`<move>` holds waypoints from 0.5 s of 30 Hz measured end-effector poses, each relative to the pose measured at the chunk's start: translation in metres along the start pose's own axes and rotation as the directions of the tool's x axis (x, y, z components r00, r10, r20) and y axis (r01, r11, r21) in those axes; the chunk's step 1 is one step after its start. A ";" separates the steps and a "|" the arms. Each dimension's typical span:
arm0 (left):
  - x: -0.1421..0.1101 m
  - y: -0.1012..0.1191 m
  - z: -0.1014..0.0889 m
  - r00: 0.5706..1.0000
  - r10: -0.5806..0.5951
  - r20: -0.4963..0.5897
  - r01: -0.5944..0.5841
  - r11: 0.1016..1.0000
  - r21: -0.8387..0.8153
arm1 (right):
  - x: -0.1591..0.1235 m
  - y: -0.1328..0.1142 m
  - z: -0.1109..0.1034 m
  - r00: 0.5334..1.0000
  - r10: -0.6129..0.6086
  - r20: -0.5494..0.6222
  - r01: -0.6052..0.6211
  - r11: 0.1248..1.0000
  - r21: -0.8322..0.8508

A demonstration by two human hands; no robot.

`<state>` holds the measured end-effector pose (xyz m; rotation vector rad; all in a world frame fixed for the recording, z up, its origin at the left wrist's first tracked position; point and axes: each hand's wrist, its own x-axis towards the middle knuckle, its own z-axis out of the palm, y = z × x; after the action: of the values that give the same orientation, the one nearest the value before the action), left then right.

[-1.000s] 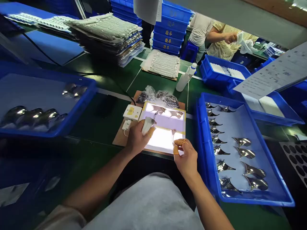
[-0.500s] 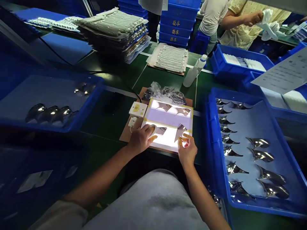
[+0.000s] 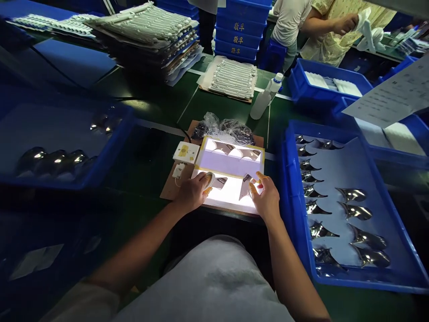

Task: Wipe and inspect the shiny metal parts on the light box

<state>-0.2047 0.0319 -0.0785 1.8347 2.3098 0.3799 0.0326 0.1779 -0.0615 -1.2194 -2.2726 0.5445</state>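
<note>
**Q:** What are the fingers doing?
**A:** Left hand (image 3: pixel 191 193): fingers (image 3: pixel 208 191), in yellow cots, curled together on a small pale pad (image 3: pixel 208 179). Right hand (image 3: pixel 267 200): fingers (image 3: pixel 258 175), also in yellow cots, spread apart, with tips at the edge of a triangular chrome piece (image 3: pixel 246 188).

**Q:** Where does that piece lie?
**A:** Flat on a lit light panel (image 3: pixel 231 203) with a yellow border. A second chrome piece (image 3: pixel 220 182) lies just beside the left hand.

**Q:** And around the panel?
**A:** Beneath it, a brown board (image 3: pixel 170 192) on a green tabletop (image 3: pixel 161 107). To the right, a blue tray (image 3: pixel 288 210) of chrome pieces; to the left, another blue tray (image 3: pixel 100 154). Beyond, a plastic bag (image 3: pixel 221 129) and a plastic bottle (image 3: pixel 264 100).
</note>
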 end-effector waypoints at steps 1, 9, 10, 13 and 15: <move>-0.001 0.000 0.001 1.000 -0.001 -0.007 0.001 1.000 -0.003 | 0.008 0.002 0.001 0.999 -0.004 0.045 0.004 1.000 0.009; 0.001 -0.009 0.000 0.997 -0.053 -0.053 0.052 0.998 -0.019 | 0.008 0.013 0.013 0.916 0.272 0.294 -0.372 0.850 0.373; 0.004 -0.010 -0.002 0.996 -0.059 -0.067 0.058 0.998 -0.017 | 0.003 0.012 0.016 0.900 0.303 0.312 -0.422 0.782 0.459; 0.015 -0.012 -0.009 0.995 -0.041 -0.089 0.040 0.999 -0.014 | -0.011 0.004 0.026 0.851 0.383 0.360 -0.525 0.593 0.610; 0.027 -0.011 -0.012 0.996 -0.009 -0.087 0.008 1.000 -0.015 | -0.017 -0.004 0.033 0.821 0.412 0.394 -0.567 0.520 0.639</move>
<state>-0.2248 0.0542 -0.0694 1.8358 2.3635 0.4833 0.0187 0.1579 -0.0899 -1.3676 -1.4654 1.6847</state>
